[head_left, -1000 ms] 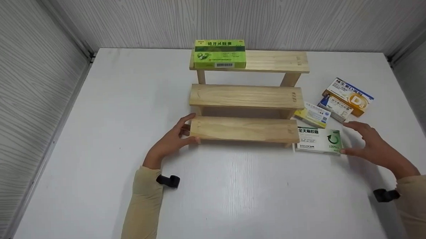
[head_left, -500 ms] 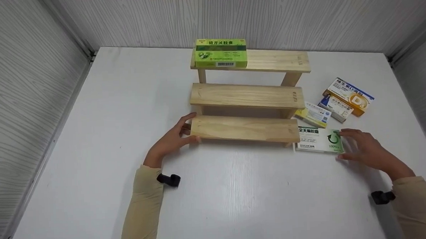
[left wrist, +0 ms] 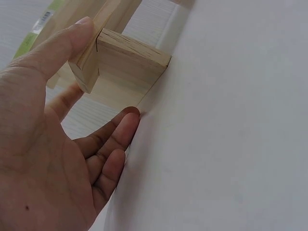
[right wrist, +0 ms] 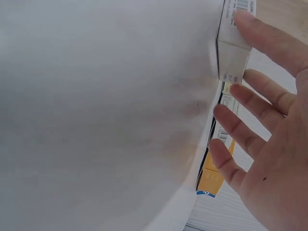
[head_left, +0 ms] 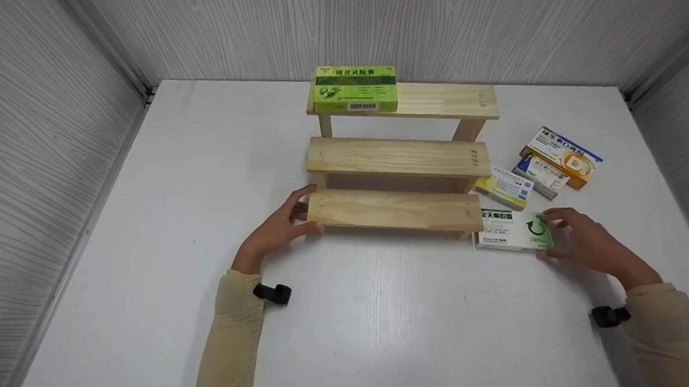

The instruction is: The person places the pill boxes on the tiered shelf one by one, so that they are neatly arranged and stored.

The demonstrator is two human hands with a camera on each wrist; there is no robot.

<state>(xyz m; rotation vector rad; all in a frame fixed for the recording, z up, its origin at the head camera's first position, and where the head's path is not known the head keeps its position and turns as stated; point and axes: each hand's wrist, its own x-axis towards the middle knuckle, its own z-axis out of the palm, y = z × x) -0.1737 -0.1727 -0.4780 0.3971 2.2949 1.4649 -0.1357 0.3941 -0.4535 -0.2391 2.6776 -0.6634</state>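
A three-tier wooden stand (head_left: pixel 398 156) rests on the white table. My left hand (head_left: pixel 273 231) grips the left end of its lowest step; in the left wrist view the thumb lies on the front edge of the board (left wrist: pixel 85 72) and the other fingers reach behind and below. My right hand (head_left: pixel 591 244) pinches the right end of a white and green medicine box (head_left: pixel 512 231), thumb on its near side and index finger at its far side. That box lies flat beside the lowest step. In the right wrist view, the thumb covers part of the box's printed side (right wrist: pixel 236 43).
A green medicine box (head_left: pixel 355 88) sits at the left of the top step. Right of the stand lie a yellow and white box (head_left: pixel 504 187), a blue and white box (head_left: pixel 544 175) and an orange and white D3 box (head_left: pixel 566 154), close together. Panels wall the table's back and sides.
My right hand has moved left and closed its thumb and index finger around the end of the white and green medicine box. The left hand has stayed on the stand.
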